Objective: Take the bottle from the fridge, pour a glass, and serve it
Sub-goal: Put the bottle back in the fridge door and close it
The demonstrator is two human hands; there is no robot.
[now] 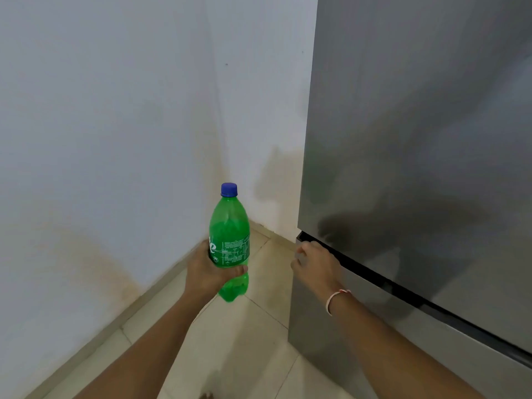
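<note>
A green plastic bottle (pixel 229 237) with a blue cap stands upright in the air, left of the fridge. My left hand (pixel 205 272) grips it round the lower half, thumb across the front. The grey fridge (pixel 417 133) fills the right side, both doors closed. My right hand (pixel 315 262) is at the left corner of the upper door's bottom edge, fingers curled up into the dark gap between the two doors. A thread band circles that wrist. No glass is in view.
A white wall corner (pixel 218 110) with stained lower parts lies behind the bottle. Beige floor tiles (pixel 244 341) run between the wall and the fridge. A toe shows at the bottom edge.
</note>
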